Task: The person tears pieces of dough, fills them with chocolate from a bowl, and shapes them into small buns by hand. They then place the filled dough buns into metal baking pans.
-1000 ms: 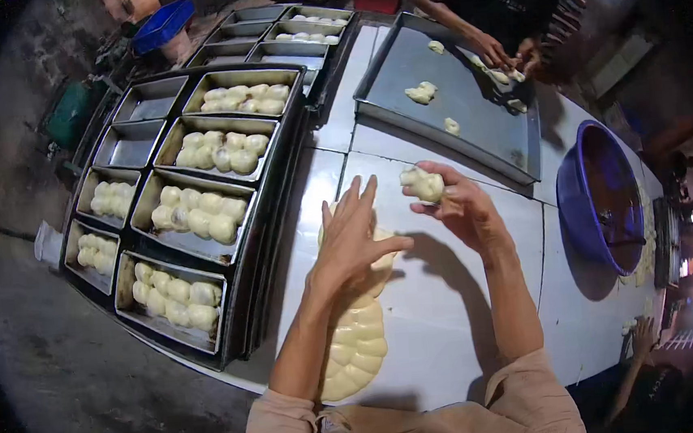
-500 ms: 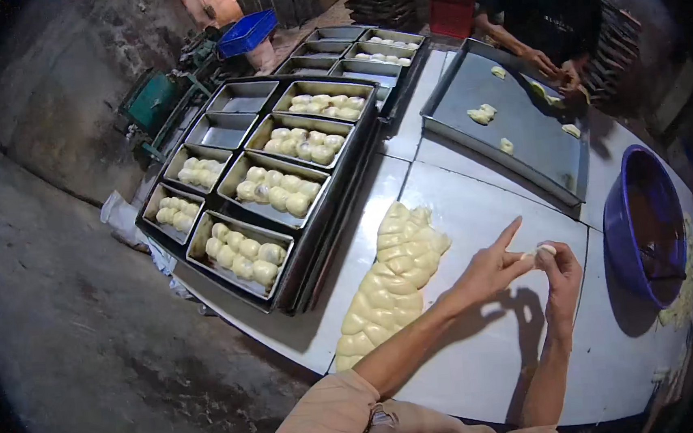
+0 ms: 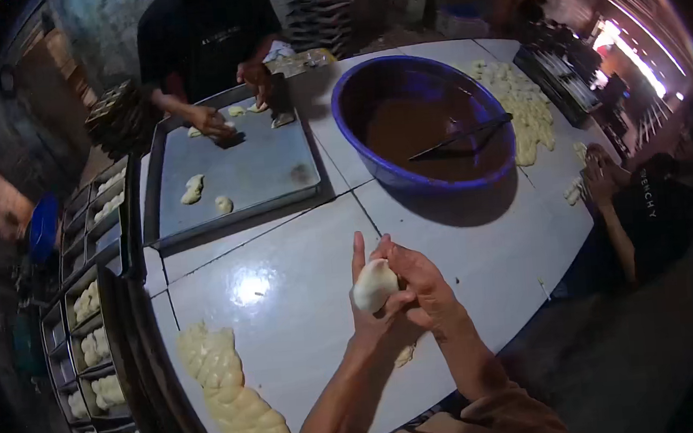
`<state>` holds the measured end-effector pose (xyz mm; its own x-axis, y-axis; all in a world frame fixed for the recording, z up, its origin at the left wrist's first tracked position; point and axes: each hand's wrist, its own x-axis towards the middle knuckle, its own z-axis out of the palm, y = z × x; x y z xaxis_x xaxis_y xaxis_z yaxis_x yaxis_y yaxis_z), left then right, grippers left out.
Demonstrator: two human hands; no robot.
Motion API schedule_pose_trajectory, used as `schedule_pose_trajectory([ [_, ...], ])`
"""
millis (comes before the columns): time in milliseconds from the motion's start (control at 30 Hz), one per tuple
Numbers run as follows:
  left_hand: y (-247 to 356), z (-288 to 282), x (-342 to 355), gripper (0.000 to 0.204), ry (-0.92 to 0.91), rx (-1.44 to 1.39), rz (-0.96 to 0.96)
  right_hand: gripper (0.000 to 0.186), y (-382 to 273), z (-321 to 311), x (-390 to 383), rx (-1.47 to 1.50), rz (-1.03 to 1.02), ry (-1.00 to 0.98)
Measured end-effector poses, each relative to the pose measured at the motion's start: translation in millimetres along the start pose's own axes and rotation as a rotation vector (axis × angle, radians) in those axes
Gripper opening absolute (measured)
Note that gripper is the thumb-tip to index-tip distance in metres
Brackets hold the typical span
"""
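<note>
While both my forearms rise from the lower edge, they lean together until the wrists nearly meet above the white tabletop (image 3: 300, 253). My left hand (image 3: 364, 319) sits behind and below a smooth, pale dough ball (image 3: 375, 286), one finger standing straight up past it. My right hand (image 3: 423, 282) comes in from the other side, fingers bent by the top and thumb near the lower edge, pinching the ball, which is held up between my hands.

Small pale lettering crosses the dark shirt (image 3: 213, 23) of the person opposite; bigger pale letters mark the black top (image 3: 657, 229) of someone at my right.

Most of my left fingers are covered, so I cannot tell how firmly they press. Between my forearms a dough scrap (image 3: 405, 355) shows only partly. The bumpy dough slab (image 3: 234, 388) runs out of view at lower left. In the blue bowl (image 3: 433, 183), a dark tool (image 3: 454, 137) has its tip hard to make out.
</note>
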<state>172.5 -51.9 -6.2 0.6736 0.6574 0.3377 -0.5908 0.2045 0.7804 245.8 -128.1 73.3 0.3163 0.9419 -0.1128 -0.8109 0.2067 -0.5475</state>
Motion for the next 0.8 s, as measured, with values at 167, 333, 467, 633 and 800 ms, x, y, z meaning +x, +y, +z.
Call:
schedule_pose_trajectory([
  [167, 26.3, -4.5, 4.5, 0.117, -0.144, 0.298, -0.323, 0.028, -96.2, -30.2, 28.6, -0.596, -0.398, 0.224],
  [333, 37.2, -22.1, 4.4, 0.061, -0.073, 0.455, -0.495, 0.023, -185.8, -92.0, 88.5, -1.319, -0.075, 0.254],
  [467, 42.5, -31.7, 0.6, 0.05, 0.021, 0.492, -0.596, 0.022, -178.3, -150.1, 122.1, -1.88, 0.06, 0.224],
  [633, 48.7, -45.9, -4.6, 0.048, 0.049, 0.473, -0.63, 0.028, -180.3, -136.9, 141.9, -1.981, 0.633, -0.046],
  [800, 50.4, -45.6, 1.5, 0.044, 0.06, 0.501, -0.623, 0.032, -176.2, -127.1, 132.3, -1.978, 0.581, 0.119],
])
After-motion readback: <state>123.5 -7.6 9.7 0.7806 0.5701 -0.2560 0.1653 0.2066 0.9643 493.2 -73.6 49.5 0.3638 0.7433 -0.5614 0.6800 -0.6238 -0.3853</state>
